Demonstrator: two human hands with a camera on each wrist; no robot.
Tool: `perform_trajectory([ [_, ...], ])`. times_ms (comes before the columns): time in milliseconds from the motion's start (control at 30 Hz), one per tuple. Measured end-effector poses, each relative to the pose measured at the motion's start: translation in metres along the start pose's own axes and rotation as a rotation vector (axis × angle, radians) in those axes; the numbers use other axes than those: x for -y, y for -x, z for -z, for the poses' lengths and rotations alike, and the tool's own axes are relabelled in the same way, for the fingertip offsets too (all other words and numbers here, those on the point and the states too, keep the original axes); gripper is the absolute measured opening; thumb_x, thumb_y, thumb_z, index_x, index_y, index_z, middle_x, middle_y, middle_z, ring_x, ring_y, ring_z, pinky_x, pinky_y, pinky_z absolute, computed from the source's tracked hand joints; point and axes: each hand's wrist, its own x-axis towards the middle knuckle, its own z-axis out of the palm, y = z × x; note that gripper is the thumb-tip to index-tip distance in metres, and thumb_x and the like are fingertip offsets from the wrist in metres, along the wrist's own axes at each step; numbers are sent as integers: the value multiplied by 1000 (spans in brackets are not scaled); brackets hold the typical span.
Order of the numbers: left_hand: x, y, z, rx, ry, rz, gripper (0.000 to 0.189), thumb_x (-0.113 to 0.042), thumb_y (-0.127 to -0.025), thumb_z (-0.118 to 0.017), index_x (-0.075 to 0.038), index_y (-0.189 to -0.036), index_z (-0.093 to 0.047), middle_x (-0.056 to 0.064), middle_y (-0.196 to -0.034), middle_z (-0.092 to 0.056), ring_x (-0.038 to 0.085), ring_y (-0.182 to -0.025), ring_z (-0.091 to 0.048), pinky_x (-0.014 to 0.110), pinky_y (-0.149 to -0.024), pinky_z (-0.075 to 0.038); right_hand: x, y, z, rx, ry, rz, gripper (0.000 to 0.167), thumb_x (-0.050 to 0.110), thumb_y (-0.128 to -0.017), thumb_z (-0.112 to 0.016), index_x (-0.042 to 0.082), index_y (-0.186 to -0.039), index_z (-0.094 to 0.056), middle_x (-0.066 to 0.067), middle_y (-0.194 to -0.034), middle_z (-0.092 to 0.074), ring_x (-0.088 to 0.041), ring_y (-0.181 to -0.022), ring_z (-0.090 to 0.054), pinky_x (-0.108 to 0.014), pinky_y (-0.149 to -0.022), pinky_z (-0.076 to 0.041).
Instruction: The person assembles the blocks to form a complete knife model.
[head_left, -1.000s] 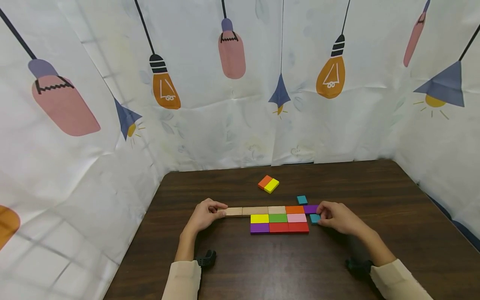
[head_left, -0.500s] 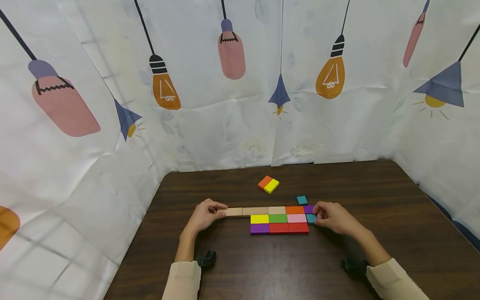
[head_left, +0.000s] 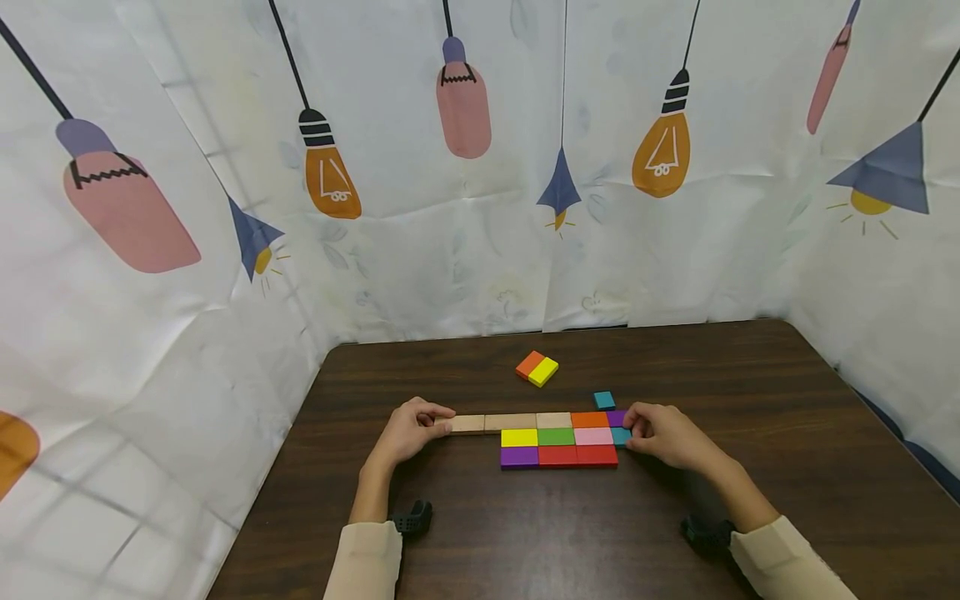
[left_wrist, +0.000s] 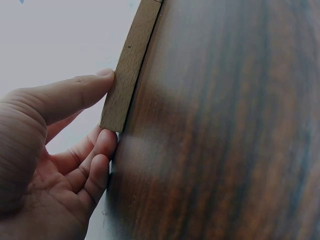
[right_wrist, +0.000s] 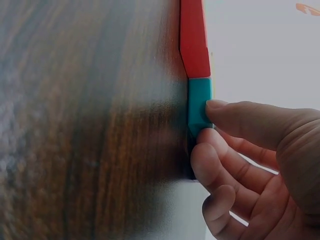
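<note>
In the head view, coloured wooden blocks lie in three touching rows. The back row runs from plain wood blocks [head_left: 510, 422] through an orange block [head_left: 588, 420] to a purple block [head_left: 617, 418]. My left hand [head_left: 411, 429] pinches the left end of the outermost plain block [left_wrist: 127, 65], thumb on its side and fingers at its end. At the opposite end, my right hand [head_left: 671, 435] holds a teal block [right_wrist: 200, 102] with thumb and curled fingers, against the pink block [head_left: 594, 437]. Its fingertips also touch the purple block's end.
A separate teal block [head_left: 604, 401] lies just behind the rows. Farther back, a loose orange block [head_left: 529, 362] and yellow block [head_left: 543, 372] lie side by side. The front row has a purple block [head_left: 520, 457] and red blocks [head_left: 577, 456]. A printed curtain hangs behind the brown table [head_left: 420, 367].
My right hand has moved slightly left, bringing the teal block up against the pink one; less of the purple block shows. My left hand has stayed still.
</note>
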Motion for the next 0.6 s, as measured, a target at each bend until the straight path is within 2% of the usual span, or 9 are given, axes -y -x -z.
perform_trajectory([
  [600,0,0,0,-4,-12,-14,18,-24,-89,-81,-26,-107,-81,1,-94,-60,18,-82,-52,34,-74,-44,-2,-2,0,-11,9,0,19,13,-89,-79,8,-103,-66,2,-80,-60,-14,-71,-52,-24,-62,-45],
])
